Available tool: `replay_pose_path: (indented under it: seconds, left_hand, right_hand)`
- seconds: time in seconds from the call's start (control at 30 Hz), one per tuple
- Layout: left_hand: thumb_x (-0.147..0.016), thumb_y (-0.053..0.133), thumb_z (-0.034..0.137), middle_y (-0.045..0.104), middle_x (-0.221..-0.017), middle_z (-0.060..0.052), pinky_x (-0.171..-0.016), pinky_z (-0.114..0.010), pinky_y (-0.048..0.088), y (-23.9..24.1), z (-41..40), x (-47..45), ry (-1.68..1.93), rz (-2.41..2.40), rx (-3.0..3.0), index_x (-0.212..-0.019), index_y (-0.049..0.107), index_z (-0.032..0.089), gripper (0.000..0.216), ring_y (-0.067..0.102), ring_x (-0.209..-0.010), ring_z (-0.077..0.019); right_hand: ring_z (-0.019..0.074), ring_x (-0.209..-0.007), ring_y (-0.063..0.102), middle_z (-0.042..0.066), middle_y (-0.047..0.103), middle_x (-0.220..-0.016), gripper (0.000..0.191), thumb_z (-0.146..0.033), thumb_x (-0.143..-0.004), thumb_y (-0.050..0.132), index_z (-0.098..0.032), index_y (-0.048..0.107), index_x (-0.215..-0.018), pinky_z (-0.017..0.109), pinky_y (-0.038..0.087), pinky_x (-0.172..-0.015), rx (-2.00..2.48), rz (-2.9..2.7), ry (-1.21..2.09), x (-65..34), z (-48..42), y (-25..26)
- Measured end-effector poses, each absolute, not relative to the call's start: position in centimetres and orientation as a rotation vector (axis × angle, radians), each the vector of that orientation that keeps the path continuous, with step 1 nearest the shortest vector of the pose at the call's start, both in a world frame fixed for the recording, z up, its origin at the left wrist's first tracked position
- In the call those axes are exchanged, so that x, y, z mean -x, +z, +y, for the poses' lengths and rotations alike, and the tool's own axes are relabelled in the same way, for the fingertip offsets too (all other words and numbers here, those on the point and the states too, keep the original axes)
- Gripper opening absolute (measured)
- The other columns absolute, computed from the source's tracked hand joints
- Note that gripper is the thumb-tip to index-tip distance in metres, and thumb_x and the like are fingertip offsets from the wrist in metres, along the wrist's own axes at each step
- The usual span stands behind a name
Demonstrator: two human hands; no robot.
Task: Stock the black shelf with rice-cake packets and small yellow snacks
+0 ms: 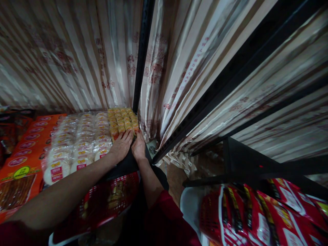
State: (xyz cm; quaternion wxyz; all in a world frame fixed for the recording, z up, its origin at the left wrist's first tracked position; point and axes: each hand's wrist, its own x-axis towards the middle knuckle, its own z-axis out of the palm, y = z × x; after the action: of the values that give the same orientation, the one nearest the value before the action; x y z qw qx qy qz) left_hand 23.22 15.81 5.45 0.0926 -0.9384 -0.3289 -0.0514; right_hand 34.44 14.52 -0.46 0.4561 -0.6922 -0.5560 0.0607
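Small yellow packets [122,119] stand in close rows at the right end of a dark shelf [125,165]. My left hand [121,147] lies over the front of these rows, its fingers stretched out and touching the packets. Close beside it, my right hand [138,147] has its fingers pressed together at the front right corner packet. Its fingertips are partly hidden. Left of the yellow rows are stacked round white cakes [83,147] in clear wrappers with red labels.
Orange snack bags [25,153] lie at the far left. Below the shelf is a red basket [102,208] with yellow packets inside. Red bags [271,212] fill the lower right. Black metal posts [143,54] stand before pale printed curtains [77,51].
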Motion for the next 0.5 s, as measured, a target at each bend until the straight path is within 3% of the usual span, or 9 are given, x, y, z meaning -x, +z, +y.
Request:
replay_pose_path:
  seconds: [0.17, 0.33, 0.5]
  left_hand:
    - [-0.083, 0.036, 0.010, 0.043, -0.141, -0.019, -0.108, -0.044, 0.031, 5.51, 16.02, -23.44, -0.187, -0.997, 2.779, -0.130, 0.048, 0.003, 0.049, 0.033, -0.135, -0.0274]
    - [-0.085, 0.035, 0.010, 0.045, -0.139, -0.018, -0.106, -0.044, 0.033, 5.72, 16.05, -23.58, -0.182, -0.987, 2.771, -0.126, 0.051, 0.003, 0.045, 0.036, -0.133, -0.0288]
    - [-0.082, 0.039, 0.010, 0.045, -0.138, -0.021, -0.107, -0.044, 0.032, 5.80, 15.97, -23.68, -0.188, -0.982, 2.779, -0.126, 0.051, 0.001, 0.047, 0.035, -0.133, -0.0297]
  right_hand:
    - [0.0222, -0.133, 0.035, 0.019, 0.041, -0.140, 0.046, -0.003, -0.080, 0.037, -0.007, 0.051, -0.124, 0.041, 0.036, -0.107, 1.733, -1.320, 0.144, -34.30, 14.44, -0.29]
    - [0.0213, -0.130, 0.040, 0.020, 0.047, -0.135, 0.050, -0.004, -0.080, 0.037, -0.003, 0.043, -0.131, 0.040, 0.035, -0.108, 1.701, -1.316, 0.155, -34.43, 14.62, -0.54]
    - [0.0223, -0.134, 0.035, 0.020, 0.044, -0.139, 0.052, -0.004, -0.081, 0.035, -0.005, 0.044, -0.132, 0.043, 0.033, -0.109, 1.703, -1.377, 0.158, -34.57, 14.64, -0.83]
